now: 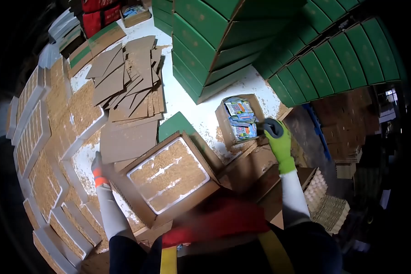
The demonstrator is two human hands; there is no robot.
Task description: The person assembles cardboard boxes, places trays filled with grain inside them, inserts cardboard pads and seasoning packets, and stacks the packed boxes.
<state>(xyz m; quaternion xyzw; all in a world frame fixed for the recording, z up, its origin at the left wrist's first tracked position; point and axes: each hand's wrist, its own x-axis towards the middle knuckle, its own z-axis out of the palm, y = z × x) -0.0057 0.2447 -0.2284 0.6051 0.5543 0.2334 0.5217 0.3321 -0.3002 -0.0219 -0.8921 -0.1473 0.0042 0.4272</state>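
Observation:
An open cardboard carton stands in front of me, holding a white tray filled with tan, crumbly material. My left hand, in a pale glove with an orange cuff, is beside the carton's left edge. Its fingers look stretched out, though blurred; whether they touch the cardboard I cannot tell. At the right edge of a small cardboard box of packets is my right hand, in a bright green and grey glove. Its fingers are curled, and what they hold is hidden. Colourful packets fill the small box.
Flat cardboard sheets lie piled beyond the carton. Green boxes are stacked high at the back and right. White trays of tan material cover the left side. Stacked egg trays stand at lower right.

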